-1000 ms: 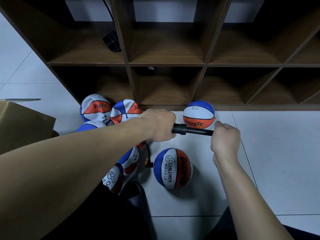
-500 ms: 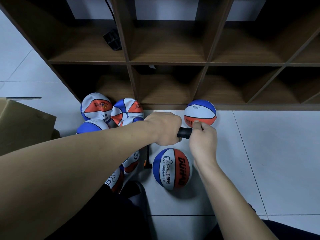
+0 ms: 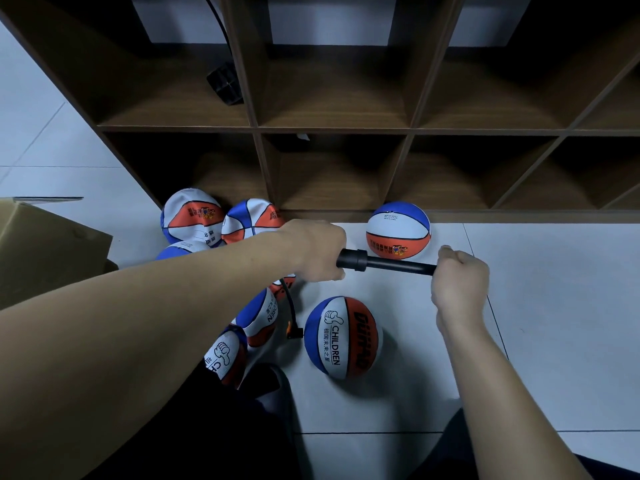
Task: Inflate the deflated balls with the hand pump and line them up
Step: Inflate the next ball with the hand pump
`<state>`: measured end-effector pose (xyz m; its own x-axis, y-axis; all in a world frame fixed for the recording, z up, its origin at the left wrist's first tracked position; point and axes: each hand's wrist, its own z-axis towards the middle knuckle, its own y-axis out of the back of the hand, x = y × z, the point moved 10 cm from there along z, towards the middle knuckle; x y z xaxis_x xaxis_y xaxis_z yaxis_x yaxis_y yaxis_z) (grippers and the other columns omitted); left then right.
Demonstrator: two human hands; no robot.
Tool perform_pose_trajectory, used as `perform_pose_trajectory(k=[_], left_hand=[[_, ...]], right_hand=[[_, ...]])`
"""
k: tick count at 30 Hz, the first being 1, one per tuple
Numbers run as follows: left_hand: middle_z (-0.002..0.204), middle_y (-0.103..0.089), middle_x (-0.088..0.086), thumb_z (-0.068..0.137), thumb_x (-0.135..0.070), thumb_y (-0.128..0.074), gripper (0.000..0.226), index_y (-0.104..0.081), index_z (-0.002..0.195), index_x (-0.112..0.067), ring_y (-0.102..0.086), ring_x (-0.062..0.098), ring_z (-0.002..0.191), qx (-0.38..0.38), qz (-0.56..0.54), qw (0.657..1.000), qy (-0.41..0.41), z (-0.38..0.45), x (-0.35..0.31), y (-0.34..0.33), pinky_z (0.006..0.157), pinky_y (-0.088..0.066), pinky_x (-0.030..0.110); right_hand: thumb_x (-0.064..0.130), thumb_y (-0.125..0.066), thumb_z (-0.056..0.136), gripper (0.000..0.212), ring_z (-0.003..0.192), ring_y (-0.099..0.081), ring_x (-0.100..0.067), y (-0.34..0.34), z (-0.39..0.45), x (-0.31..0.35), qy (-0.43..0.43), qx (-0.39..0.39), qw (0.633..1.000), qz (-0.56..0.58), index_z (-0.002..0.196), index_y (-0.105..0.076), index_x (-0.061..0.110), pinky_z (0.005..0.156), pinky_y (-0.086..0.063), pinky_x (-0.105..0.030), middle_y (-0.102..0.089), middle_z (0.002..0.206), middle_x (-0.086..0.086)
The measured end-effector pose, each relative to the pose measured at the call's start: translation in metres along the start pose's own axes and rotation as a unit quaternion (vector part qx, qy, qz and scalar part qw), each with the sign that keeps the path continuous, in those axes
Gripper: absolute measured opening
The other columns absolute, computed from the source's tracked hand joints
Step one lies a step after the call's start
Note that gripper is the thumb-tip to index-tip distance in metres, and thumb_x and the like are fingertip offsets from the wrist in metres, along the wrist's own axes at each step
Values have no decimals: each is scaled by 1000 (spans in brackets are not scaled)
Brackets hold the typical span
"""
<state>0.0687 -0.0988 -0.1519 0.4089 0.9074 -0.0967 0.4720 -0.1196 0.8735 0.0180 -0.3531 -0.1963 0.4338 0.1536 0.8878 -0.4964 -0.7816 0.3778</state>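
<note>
Hand pump (image 3: pixel 384 263) drawn out above the ball being filled (image 3: pixel 343 337), which lies on the floor tiles (image 3: pixel 554 306).
Left hand (image 3: pixel 317 251) clenches the barrel, right hand (image 3: pixel 459 277) grasps the plunger handle; push straight along the barrel, keeping the hose (image 3: pixel 290 311) slack so the needle stays seated.

Matt black plastic pump (image 3: pixel 384 263); wood-grain shelf (image 3: pixel 346 128); glossy floor tiles (image 3: pixel 554 306)

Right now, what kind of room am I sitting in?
Probably a storeroom or sports-equipment room: dark wooden cubby shelving stands on a pale tiled floor, a brown cardboard box sits at the left, and limp blue, white and orange balls are piled by the shelving.
</note>
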Motion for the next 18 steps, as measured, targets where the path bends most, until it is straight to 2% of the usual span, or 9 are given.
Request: perform_pose_trajectory(k=[4,10,18], left_hand=[[80,-63,-4,99,-53,-64,34,-53,80,-27,-63,19,73,-40,28,999,2,-4,-10,0,65,-54,34],[79,-62,-4,99,-48,-62,32,-52,77,-27,-60,18,70,-59,31,998,2,-4,-14,5,62,-50,33],[77,-59,-4,99,-49,-62,36,-49,74,-26,-53,15,64,-46,33,998,-13,-3,-24,-5,52,-35,30]], right_hand=[[19,-54,99,49,60,-24,-24,-11,-21,3,20,-23,999,11,57,-30,19,61,-22,-37,-25,43,9],[20,-52,101,46,58,-30,-21,-40,-44,13,51,8,999,16,59,-33,21,58,-26,-35,-33,44,11],[28,-50,109,47,62,-40,-21,-66,-63,19,90,54,994,-12,64,-40,20,62,-33,-38,-43,61,6]])
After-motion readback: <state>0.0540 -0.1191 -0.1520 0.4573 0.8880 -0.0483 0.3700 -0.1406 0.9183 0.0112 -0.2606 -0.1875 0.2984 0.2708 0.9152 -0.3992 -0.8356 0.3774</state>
